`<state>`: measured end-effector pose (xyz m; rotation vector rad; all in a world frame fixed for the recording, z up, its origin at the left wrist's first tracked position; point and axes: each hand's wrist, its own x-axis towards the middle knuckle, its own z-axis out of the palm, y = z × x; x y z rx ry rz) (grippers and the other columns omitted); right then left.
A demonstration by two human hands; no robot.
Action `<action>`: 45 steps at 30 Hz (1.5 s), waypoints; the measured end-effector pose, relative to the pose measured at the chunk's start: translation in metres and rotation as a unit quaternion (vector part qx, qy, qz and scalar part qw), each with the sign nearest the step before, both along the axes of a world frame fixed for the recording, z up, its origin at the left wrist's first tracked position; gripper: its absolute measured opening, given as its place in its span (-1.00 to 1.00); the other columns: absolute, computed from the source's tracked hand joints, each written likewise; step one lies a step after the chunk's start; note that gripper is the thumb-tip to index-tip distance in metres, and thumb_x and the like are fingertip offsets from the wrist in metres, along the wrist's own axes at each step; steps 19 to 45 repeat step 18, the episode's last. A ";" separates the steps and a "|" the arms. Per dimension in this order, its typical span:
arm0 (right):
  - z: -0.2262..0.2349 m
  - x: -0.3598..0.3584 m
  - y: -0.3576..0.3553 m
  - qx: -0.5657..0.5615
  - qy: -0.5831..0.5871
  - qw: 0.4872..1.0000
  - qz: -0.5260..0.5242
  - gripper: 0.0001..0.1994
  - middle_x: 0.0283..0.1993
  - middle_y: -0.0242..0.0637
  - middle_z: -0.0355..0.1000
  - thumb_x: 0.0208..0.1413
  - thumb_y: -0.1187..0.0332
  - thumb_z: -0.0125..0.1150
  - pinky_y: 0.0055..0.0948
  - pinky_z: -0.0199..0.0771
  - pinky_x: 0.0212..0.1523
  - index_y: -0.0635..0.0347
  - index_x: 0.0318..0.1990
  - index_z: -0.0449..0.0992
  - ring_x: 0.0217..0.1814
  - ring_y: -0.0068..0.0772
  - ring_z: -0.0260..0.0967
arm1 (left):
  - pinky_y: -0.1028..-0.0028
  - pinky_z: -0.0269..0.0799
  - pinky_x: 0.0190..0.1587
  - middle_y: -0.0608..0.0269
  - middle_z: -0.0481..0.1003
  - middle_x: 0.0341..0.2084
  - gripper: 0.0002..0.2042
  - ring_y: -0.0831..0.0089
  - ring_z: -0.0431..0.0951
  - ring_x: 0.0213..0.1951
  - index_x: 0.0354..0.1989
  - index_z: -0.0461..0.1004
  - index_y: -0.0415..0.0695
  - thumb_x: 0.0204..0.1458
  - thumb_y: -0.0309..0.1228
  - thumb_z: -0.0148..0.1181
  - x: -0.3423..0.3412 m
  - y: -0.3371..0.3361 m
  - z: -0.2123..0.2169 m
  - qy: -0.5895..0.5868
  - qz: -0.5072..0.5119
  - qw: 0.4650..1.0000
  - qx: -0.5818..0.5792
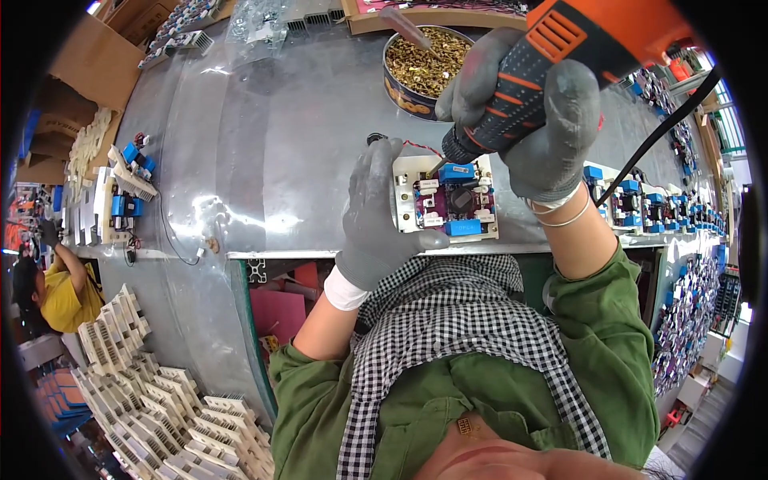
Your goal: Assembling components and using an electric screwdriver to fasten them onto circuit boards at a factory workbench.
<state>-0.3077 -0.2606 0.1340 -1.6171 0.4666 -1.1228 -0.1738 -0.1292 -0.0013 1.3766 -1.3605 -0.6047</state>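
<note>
My right hand (552, 128), in a grey glove, is wrapped round an orange and black power drill (512, 96). The drill slants down to the left, and its bit meets the upper part of a circuit board assembly (432, 210). That assembly has a pale metal base, a purple board, blue block components and a dark round part in the middle. My left hand (374, 210), gloved in grey too, lies along the left edge of the assembly. Its thumb stretches across the near edge and its fingers point away from me, steadying the piece on the metal table.
A round tin (412, 80) of small brass-coloured screws stands beyond the assembly. More finished-looking boards (640, 204) line the right side, and a few (120, 200) lie at the left. Pale heat sinks (176, 408) are stacked at lower left. The drill's black cable (660, 144) hangs at right. Another person (60, 288) works far left.
</note>
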 end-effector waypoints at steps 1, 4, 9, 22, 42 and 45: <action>0.001 -0.001 0.001 0.002 0.000 1.000 0.000 -0.32 -0.45 -0.23 0.40 0.18 -0.34 -0.10 -0.21 0.52 -0.30 0.26 -0.29 0.45 -0.46 -0.29 0.41 | 0.07 0.29 0.30 -0.10 0.30 0.27 0.26 -0.09 0.26 0.32 0.43 0.05 -0.29 -0.42 0.25 0.50 -0.001 0.000 0.001 0.000 0.000 1.000 0.002; 0.008 -0.002 0.000 -0.073 0.037 0.996 0.034 -0.28 -0.48 -0.23 0.38 0.15 -0.39 -0.08 -0.24 0.52 -0.29 0.27 -0.29 0.45 -0.45 -0.26 0.41 | 0.04 0.27 0.30 -0.08 0.35 0.24 0.21 -0.13 0.24 0.32 0.40 0.09 -0.30 -0.36 0.30 0.43 -0.003 -0.001 0.000 -0.024 0.025 0.999 0.026; 0.004 0.003 0.005 -0.049 0.041 0.995 0.081 -0.23 -0.51 -0.23 0.37 0.12 -0.45 -0.06 -0.34 0.49 -0.38 0.29 -0.31 0.43 -0.49 -0.32 0.39 | 0.04 0.29 0.27 -0.03 0.43 0.17 0.19 -0.10 0.28 0.30 0.41 0.05 -0.33 -0.30 0.24 0.44 -0.003 -0.002 -0.005 0.004 0.008 1.000 0.000; 0.000 0.017 0.000 -0.036 0.020 0.995 0.087 -0.27 -0.50 -0.17 0.44 0.09 -0.35 0.15 -0.47 0.51 -0.48 0.36 -0.33 0.47 -0.54 -0.38 0.44 | 0.05 0.26 0.29 -0.01 0.42 0.18 0.16 -0.09 0.28 0.30 0.43 0.01 -0.34 -0.24 0.15 0.47 -0.002 -0.001 0.006 0.002 -0.026 0.999 0.024; 0.000 0.017 0.000 -0.036 0.020 0.995 0.087 -0.27 -0.50 -0.17 0.44 0.09 -0.35 0.15 -0.47 0.51 -0.48 0.36 -0.33 0.47 -0.54 -0.38 0.44 | 0.05 0.26 0.29 -0.01 0.42 0.18 0.16 -0.09 0.28 0.30 0.43 0.01 -0.34 -0.24 0.15 0.47 -0.002 -0.001 0.006 0.002 -0.026 0.999 0.024; 0.000 0.017 0.000 -0.036 0.020 0.995 0.087 -0.27 -0.50 -0.17 0.44 0.09 -0.35 0.15 -0.47 0.51 -0.48 0.36 -0.33 0.47 -0.54 -0.38 0.44 | 0.05 0.26 0.29 -0.01 0.42 0.18 0.16 -0.09 0.28 0.30 0.43 0.01 -0.34 -0.24 0.15 0.47 -0.002 -0.001 0.006 0.002 -0.026 0.999 0.024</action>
